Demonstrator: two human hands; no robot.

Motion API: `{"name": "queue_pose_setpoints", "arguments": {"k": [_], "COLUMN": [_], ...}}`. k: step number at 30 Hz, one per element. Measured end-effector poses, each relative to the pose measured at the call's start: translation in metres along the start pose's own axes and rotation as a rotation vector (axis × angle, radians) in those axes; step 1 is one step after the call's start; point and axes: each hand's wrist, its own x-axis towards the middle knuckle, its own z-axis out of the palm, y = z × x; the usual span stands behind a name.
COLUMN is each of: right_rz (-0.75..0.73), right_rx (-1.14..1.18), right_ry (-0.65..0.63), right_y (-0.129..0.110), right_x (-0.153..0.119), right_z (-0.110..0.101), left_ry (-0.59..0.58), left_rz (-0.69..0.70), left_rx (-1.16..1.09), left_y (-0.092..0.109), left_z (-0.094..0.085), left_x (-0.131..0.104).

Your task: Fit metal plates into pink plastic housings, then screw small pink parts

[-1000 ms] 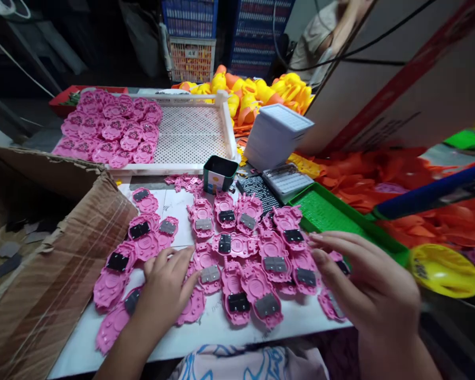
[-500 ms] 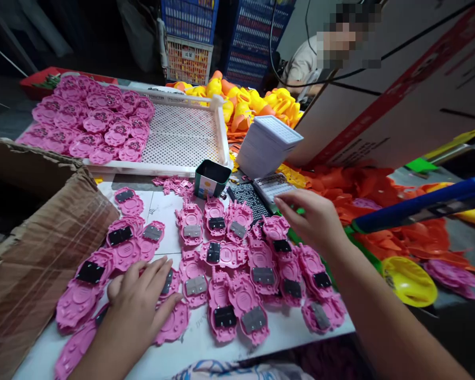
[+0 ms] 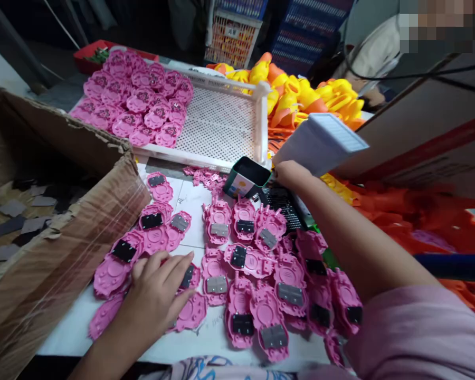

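My left hand (image 3: pixel 156 290) lies palm down over pink plastic casings, fingers spread. One pink casing (image 3: pixel 192 310) shows from under its thumb side. Several more casings are spread across the white tabletop, such as one (image 3: pixel 269 319) near the front with a grey cover plate and another (image 3: pixel 239 311) with a black one. My right hand (image 3: pixel 295 173) is stretched forward beside a dark open tin (image 3: pixel 237 184), at the foot of a tilted stack of white trays (image 3: pixel 320 142). Its fingers are hidden behind the hand. A black gridded tray (image 3: pixel 285 207) lies just below its wrist.
A white perforated crate (image 3: pixel 225 121) at the back holds pink casings on its left side. Left stands a cardboard box (image 3: pixel 83 243) with dark and grey flat pieces inside. Yellow and orange parts (image 3: pixel 296 95) are heaped behind, orange pieces (image 3: pixel 419 211) at right. A co-worker's sleeve (image 3: pixel 374 50) shows.
My right hand has moved forward, from beside the small white tray to the foot of the white stack. My left hand stays on the casings. The view has shifted, showing the box's inside.
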Motion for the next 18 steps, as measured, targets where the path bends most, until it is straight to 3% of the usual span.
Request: {"name": "queue_pose_setpoints", "arguments": {"k": [6,11,15,18], "right_rz": [0.022,0.081,0.062,0.017], "right_rx": [-0.004,-0.004,0.082,0.209], "right_ry": [-0.018,0.029,0.223,0.353], "right_y": [0.000,-0.010,-0.028,-0.046], "right_x": [0.006,-0.014,-0.057,-0.115], "right_z": [0.007,-0.021,-0.048,-0.059], "left_ry": [-0.058,-0.078,-0.109,-0.107], "left_rz": [-0.038,-0.077,-0.071,-0.054], "left_rx": [-0.029,-0.020,-0.040,-0.139], "left_y": [0.006,0.015,0.017,0.014], "left_z": [-0.005,-0.009,-0.021,-0.033], "left_x": [0.004,0.001,0.007,0.014]}}
